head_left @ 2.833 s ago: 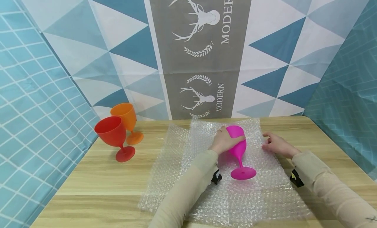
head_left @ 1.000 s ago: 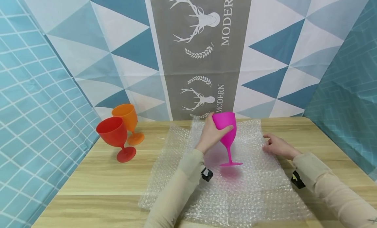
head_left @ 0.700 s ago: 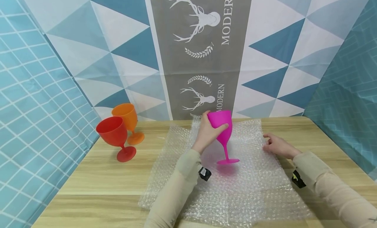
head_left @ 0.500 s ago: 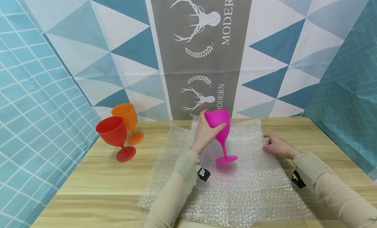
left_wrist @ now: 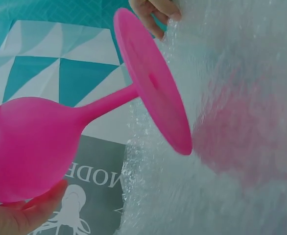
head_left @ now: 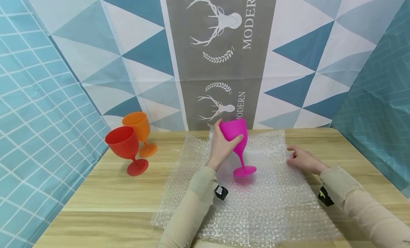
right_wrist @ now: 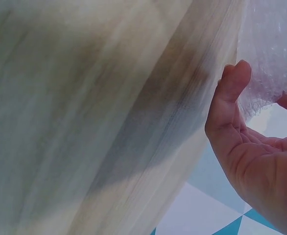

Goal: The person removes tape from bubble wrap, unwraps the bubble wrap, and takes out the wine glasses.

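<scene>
My left hand [head_left: 221,146] grips the bowl of a pink goblet [head_left: 245,170], which tilts slightly above a sheet of bubble wrap [head_left: 266,212]. In the left wrist view, fingers and thumb lie on either side of the pink bowl [left_wrist: 33,147], with the stem and round foot free. My right hand [head_left: 305,160] stays at the sheet's right edge with loosely curved fingers. The right wrist view shows the right hand [right_wrist: 253,156] beside the wrap [right_wrist: 275,44], a gap between thumb and fingers; no firm pinch is plain.
At the left of the wooden table [head_left: 112,198] stand a red goblet [head_left: 123,143] and, behind it, an orange goblet [head_left: 138,125]. A second layer of bubble wrap [head_left: 179,177] shows at the sheet's left. Patterned cloth walls [head_left: 221,70] close off the back and sides.
The pink goblet, earlier lying on the bubble wrap, is lifted and more upright. My left hand has carried it up and to the left. The right hand has kept its place.
</scene>
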Tool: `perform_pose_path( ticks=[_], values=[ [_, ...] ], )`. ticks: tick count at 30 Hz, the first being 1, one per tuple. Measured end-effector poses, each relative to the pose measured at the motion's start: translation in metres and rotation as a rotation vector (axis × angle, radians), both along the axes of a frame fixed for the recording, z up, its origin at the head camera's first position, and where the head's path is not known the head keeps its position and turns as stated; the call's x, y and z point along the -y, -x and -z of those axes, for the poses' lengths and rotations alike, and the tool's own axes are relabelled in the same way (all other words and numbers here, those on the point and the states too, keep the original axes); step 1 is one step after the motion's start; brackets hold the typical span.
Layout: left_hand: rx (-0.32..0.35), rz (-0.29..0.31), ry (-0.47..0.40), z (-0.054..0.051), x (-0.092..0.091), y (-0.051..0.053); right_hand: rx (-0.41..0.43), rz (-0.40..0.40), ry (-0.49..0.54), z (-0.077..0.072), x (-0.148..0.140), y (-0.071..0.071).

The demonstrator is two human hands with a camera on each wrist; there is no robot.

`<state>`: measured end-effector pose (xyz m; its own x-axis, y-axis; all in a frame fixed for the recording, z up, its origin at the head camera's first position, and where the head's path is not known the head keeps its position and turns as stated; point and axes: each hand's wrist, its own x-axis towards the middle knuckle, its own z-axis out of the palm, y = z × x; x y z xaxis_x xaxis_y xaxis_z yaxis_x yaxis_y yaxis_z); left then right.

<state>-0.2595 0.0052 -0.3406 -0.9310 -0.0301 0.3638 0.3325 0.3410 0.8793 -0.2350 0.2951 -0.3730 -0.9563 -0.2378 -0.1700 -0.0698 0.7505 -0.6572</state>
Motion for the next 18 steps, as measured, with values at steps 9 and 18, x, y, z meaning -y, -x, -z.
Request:
perform_pose_path(
  ticks=[9, 18],
  values=[
    [-0.110, -0.021, -0.023, -0.001, 0.004, 0.001, 0.004, 0.003, -0.012, -0.001, 0.000, -0.001],
    [-0.259, -0.042, -0.032, -0.006, 0.015, 0.002, 0.006, 0.009, -0.022, 0.000, 0.001, 0.000]
  ],
)
